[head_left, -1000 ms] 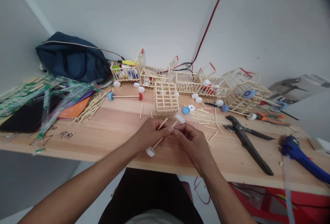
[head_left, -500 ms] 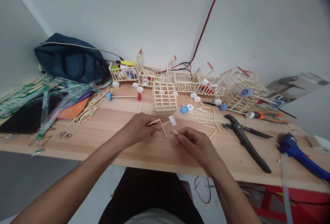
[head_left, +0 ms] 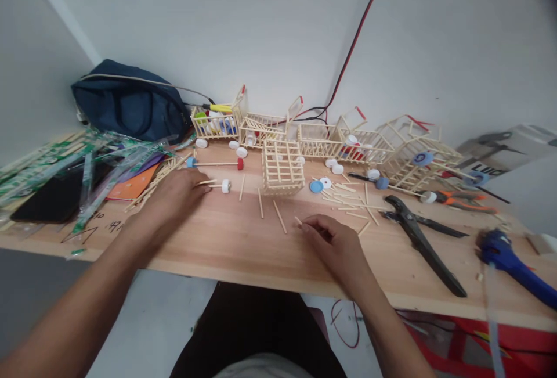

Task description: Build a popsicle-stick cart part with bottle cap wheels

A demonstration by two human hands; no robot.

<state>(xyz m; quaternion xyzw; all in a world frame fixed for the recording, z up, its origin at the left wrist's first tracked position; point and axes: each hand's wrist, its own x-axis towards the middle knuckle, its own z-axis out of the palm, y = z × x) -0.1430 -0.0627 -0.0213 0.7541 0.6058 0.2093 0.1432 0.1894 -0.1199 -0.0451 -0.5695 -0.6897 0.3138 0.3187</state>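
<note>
My left hand (head_left: 180,192) is down on the left of the table with its fingers closed round a thin wooden stick. Beyond its fingertips reaches a stick axle with a white bottle-cap wheel (head_left: 225,186); how its other end is gripped is hidden. My right hand (head_left: 331,238) pinches a short wooden stick (head_left: 298,221) between thumb and fingers, low over the table. Loose sticks, one of them a thin wooden stick (head_left: 280,217), lie between my hands. Behind them stands a small cart basket of glued sticks (head_left: 282,169).
Finished-looking stick carts (head_left: 319,140) line the wall. An axle with blue and red caps (head_left: 217,163) lies left, near a dark blue bag (head_left: 130,99). On the right are black cutters (head_left: 422,244), orange-handled pliers (head_left: 465,198) and a blue glue gun (head_left: 517,267).
My left hand has moved left from the middle, carrying the stick and white-capped axle. My right hand has stayed nearly in place with its short stick. The view has shifted slightly.
</note>
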